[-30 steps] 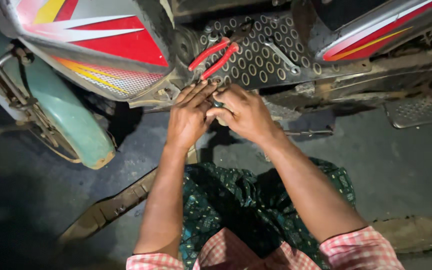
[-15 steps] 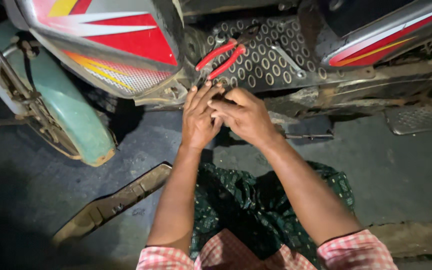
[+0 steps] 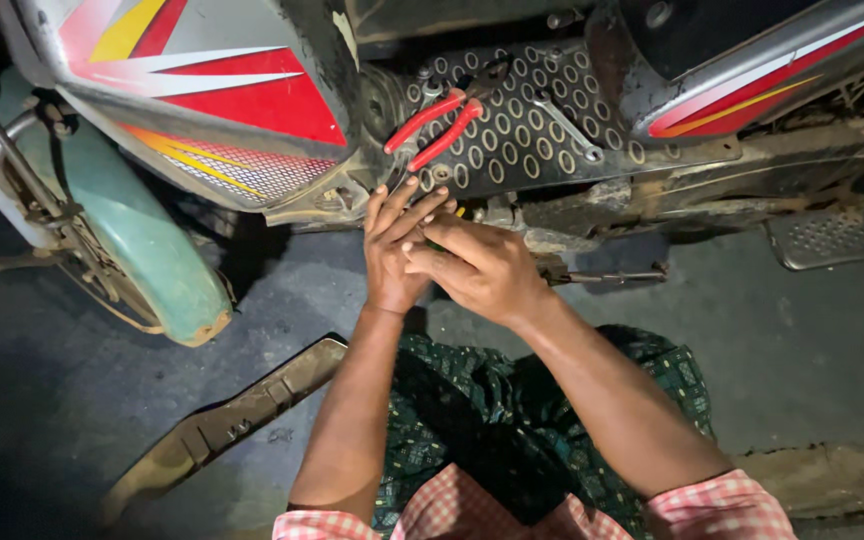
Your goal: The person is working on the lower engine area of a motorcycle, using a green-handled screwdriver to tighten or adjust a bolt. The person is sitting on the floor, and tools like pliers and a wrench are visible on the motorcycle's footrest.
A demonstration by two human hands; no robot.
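Crouching beside a motorbike, the person presses both hands together at the footboard's lower edge. Left hand (image 3: 397, 250), fingers splayed, braces the frame; right hand (image 3: 482, 268) curls over something small and hidden, grip unclear. Red-handled pliers (image 3: 432, 128) lie at 12 o'clock on the perforated footboard (image 3: 532, 140), parked within reach, with a spanner (image 3: 567, 125) at 1 o'clock.

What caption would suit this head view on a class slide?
Both hands, left and right, meet at a scooter's footboard, red-handled pliers lying just above.
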